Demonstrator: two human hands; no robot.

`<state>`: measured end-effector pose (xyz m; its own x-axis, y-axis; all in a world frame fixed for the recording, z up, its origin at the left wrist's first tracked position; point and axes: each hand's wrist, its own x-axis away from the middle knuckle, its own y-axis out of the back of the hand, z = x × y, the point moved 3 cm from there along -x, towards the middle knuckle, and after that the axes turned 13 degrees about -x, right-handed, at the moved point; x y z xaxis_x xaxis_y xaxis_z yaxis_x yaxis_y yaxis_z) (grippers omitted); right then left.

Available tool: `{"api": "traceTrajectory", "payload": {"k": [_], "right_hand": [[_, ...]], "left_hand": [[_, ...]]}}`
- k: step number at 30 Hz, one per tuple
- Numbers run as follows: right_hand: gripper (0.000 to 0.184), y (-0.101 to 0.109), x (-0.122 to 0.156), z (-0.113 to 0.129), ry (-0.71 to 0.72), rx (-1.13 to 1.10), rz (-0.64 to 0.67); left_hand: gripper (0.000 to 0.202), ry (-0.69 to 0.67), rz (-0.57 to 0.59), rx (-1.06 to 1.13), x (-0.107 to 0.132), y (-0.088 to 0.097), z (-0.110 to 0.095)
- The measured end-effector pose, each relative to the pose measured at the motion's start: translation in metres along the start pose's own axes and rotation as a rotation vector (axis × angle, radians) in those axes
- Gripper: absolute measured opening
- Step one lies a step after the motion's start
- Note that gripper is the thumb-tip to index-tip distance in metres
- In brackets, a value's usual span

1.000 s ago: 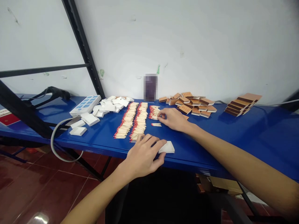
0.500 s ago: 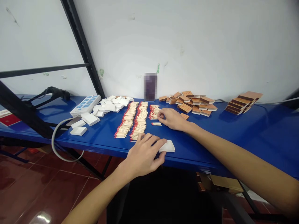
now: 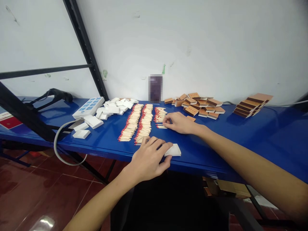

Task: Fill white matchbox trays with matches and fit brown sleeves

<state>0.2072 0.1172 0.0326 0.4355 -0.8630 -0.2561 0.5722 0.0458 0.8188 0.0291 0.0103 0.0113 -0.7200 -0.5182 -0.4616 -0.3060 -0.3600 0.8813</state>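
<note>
Near the table's front edge, my left hand [image 3: 151, 158] grips the left end of a white matchbox tray [image 3: 173, 150] between thumb and fingers. My right hand [image 3: 178, 122] is pinched at the near end of a short row of red-tipped matches [image 3: 159, 113]. A few matches [image 3: 161, 126] lie under its fingertips, and exactly how many it holds is hidden. Two long rows of matches, a left row [image 3: 132, 122] and a right row [image 3: 145, 122], run away from my left hand.
White trays [image 3: 113, 108] are heaped at left beside a white-and-blue box [image 3: 88, 107] and a grey cable [image 3: 55, 144]. Orange matchbox sleeves [image 3: 199, 104] lie in a pile at the back, and stacked sleeves [image 3: 252, 105] lean farther right. A black shelf post [image 3: 84, 48] rises at left.
My right hand has shifted very slightly at the matches, where another match now shows by its fingertips. My left hand keeps its hold on the tray.
</note>
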Motion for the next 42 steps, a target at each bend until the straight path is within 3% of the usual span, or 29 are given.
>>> {"api": "traceTrajectory", "payload": {"k": [6, 27, 31, 42], "right_hand": [[0.017, 0.000, 0.002, 0.001, -0.020, -0.039, -0.062], [0.019, -0.002, 0.003, 0.007, 0.064, -0.036, -0.058], [0.017, 0.001, 0.002, 0.004, 0.073, 0.020, -0.141], [0.027, -0.003, 0.000, -0.006, 0.009, 0.109, -0.120]], "left_hand": [[0.032, -0.001, 0.005, 0.007, 0.001, 0.001, 0.000], [0.032, -0.004, 0.000, -0.004, 0.001, -0.001, 0.000], [0.032, -0.006, -0.005, -0.009, 0.002, -0.001, 0.000], [0.030, -0.012, -0.010, -0.009, 0.001, 0.002, -0.001]]}}
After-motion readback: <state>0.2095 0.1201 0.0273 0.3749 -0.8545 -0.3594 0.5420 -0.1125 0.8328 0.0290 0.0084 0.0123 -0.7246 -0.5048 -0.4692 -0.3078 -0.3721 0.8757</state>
